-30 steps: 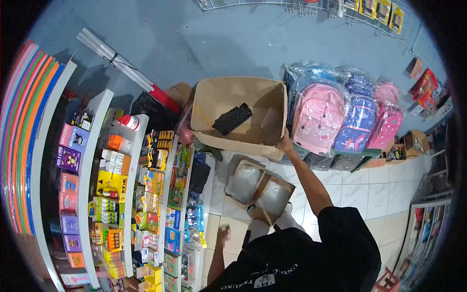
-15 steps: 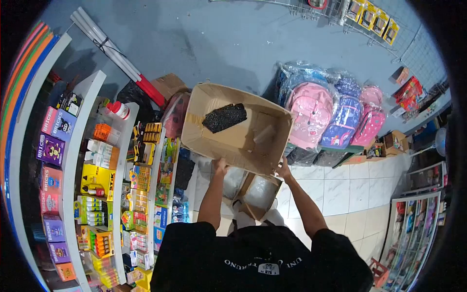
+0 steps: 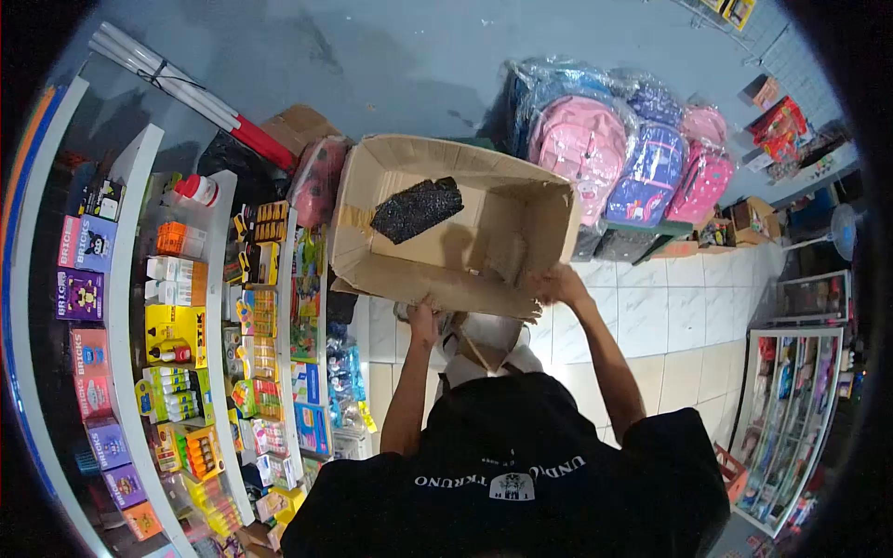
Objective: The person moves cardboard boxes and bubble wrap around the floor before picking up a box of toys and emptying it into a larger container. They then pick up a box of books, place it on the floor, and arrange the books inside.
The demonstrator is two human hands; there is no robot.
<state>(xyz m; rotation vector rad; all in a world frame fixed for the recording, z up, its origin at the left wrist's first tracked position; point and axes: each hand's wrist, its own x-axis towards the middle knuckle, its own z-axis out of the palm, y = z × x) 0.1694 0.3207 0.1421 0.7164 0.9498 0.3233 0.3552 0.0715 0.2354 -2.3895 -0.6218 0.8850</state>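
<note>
Holding a large open cardboard box (image 3: 446,232) up off the floor with both hands. Left hand (image 3: 423,321) under the near bottom edge, fingers pressed against the cardboard from below, curled round the edge as far as can be told. Right hand (image 3: 556,284) at the near right corner, fingers closed on the flap there. Tilted toward the camera, open top showing the inside. Just beyond the left fingers, inside the box against its far wall: a black glittery packet (image 3: 417,208), lying slanted. Directly below the fingers of both hands, on the white floor tiles (image 3: 670,316): a smaller open carton (image 3: 484,339), mostly hidden by the big box. Well to the left of the left fingers: white shelves (image 3: 219,307) packed with stationery and toy boxes. Beyond the right fingers, against the blue wall (image 3: 409,56): pink and blue backpacks (image 3: 614,153) in clear plastic wrap. Beyond and left of the box, leaning on the wall: white rolled tubes (image 3: 177,84) with red ends.
</note>
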